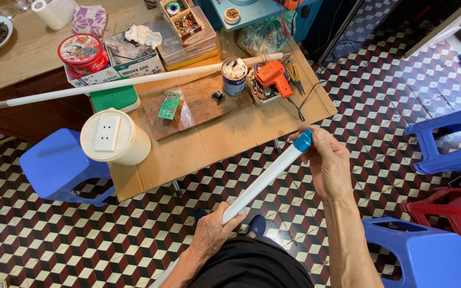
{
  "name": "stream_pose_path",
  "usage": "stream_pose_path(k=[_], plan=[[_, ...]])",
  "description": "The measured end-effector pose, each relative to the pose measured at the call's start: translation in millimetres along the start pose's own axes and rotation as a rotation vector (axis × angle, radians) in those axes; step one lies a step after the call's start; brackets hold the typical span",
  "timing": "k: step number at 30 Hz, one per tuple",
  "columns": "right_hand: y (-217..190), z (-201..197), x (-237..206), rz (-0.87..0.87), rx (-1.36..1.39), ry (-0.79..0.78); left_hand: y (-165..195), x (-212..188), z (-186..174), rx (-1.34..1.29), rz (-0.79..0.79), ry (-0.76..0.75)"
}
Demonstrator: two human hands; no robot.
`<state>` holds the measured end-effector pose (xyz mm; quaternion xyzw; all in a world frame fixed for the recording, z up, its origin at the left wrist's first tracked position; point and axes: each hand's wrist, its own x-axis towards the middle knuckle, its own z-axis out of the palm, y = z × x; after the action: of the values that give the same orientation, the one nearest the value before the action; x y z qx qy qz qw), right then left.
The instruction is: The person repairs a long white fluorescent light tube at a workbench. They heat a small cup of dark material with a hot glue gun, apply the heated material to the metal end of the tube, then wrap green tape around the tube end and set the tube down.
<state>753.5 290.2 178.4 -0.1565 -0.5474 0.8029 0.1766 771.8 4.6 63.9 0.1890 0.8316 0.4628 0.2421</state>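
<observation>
The left hand point(212, 234) is wrapped around the middle of a white tube lamp point(262, 181), and the right hand point(329, 162) grips its upper end at the blue cap point(303, 140). The tube slants over the patterned tile floor point(134, 234), just off the near edge of the low cardboard-topped worktop point(214, 144). On it lie a second long tube point(134, 80), a green circuit board point(169, 105), a can point(234, 76), an orange tool point(273, 76), perhaps a soldering gun, and a cream lidded tub point(114, 137). Blue stools point(60, 165) flank the open floor.

head view | looks steeply down | close over low table point(230, 144)
</observation>
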Motion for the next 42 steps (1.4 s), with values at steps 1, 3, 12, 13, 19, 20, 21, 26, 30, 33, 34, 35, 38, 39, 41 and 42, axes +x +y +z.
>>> stream_pose_path(k=[1, 3, 12, 13, 19, 20, 21, 26, 30, 33, 34, 35, 38, 39, 41, 42], plan=[[0, -1, 0, -0.016, -0.002, -0.007, 6, 0, -4, 0.009, -0.026, -0.021], [-1, -2, 2, -0.02, 0.048, 0.003, 22, 1, -9, -0.05, 0.047, -0.022], [-10, 11, 3, -0.018, -0.049, -0.004, 86, 46, -16, -0.076, 0.196, -0.039], [-11, 15, 2, -0.03, -0.098, -0.017, 89, 47, -22, -0.069, 0.193, -0.047], [14, 76, -44, 0.124, -0.489, -0.551, 110, 33, -104, -0.166, 0.294, 0.265], [24, 89, -53, 0.172, -0.546, -0.704, 116, 27, -120, -0.186, 0.388, 0.33], [34, 101, -61, 0.18, -0.567, -0.78, 123, 19, -134, -0.206, 0.481, 0.392], [97, 114, -82, 0.332, -0.552, -0.772, 156, -11, -176, -0.537, 0.573, 0.587], [156, 62, -83, 0.349, -0.536, -0.365, 133, -34, -208, -0.617, 0.651, 0.783], [183, 3, -74, 0.742, -0.29, -0.117, 81, -63, -244, -0.728, 0.669, 0.91], [188, -13, -69, 0.87, -0.246, -0.072, 59, -72, -258, -0.732, 0.643, 0.99], [192, -25, -66, 0.996, -0.199, -0.018, 37, -82, -272, -0.734, 0.615, 1.07], [198, -52, -52, 1.015, 0.16, 0.149, -35, -103, -307, -0.775, 0.547, 1.231], [197, -61, -47, 0.908, 0.225, 0.182, -57, -108, -318, -0.822, 0.571, 1.243], [198, -76, -35, 0.713, 0.351, 0.211, -92, -124, -342, -0.893, 0.656, 1.263], [200, -84, -25, 0.726, 0.337, 0.323, -104, -133, -351, -0.896, 0.674, 1.298]])
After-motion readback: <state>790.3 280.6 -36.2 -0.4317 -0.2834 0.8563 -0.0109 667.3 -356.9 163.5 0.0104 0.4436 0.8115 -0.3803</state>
